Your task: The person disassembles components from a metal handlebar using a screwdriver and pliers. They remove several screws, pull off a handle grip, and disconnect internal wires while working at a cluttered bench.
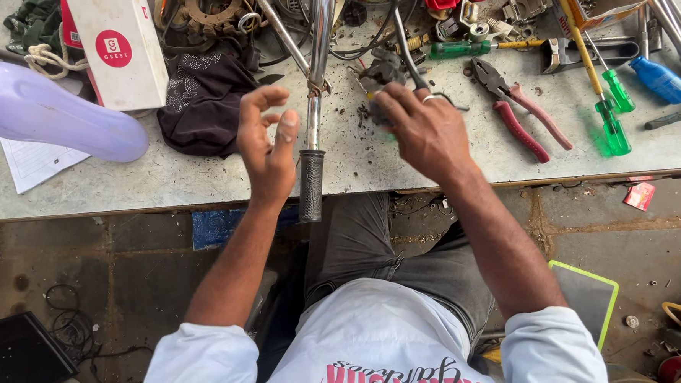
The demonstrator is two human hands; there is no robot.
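Note:
A chrome handlebar (319, 53) with a black rubber grip (311, 184) lies across the grey workbench (434, 161), its grip end hanging over the front edge. My left hand (269, 146) hovers just left of the bar above the grip, empty, with its fingers apart and curled. My right hand (424, 128), a ring on one finger, is palm down to the right of the bar. Its fingers close around a mostly hidden green-handled screwdriver (391, 137), and its fingertips reach a small dark part (380, 69) with black cables.
Red-handled pliers (521, 115), green screwdrivers (613, 123) and a blue-handled tool (661, 79) lie to the right. A white box (117, 44), a lilac plastic cover (53, 114), a black cloth (203, 101) and a paper sheet (35, 163) are at left. A green-edged panel (590, 293) lies on the floor.

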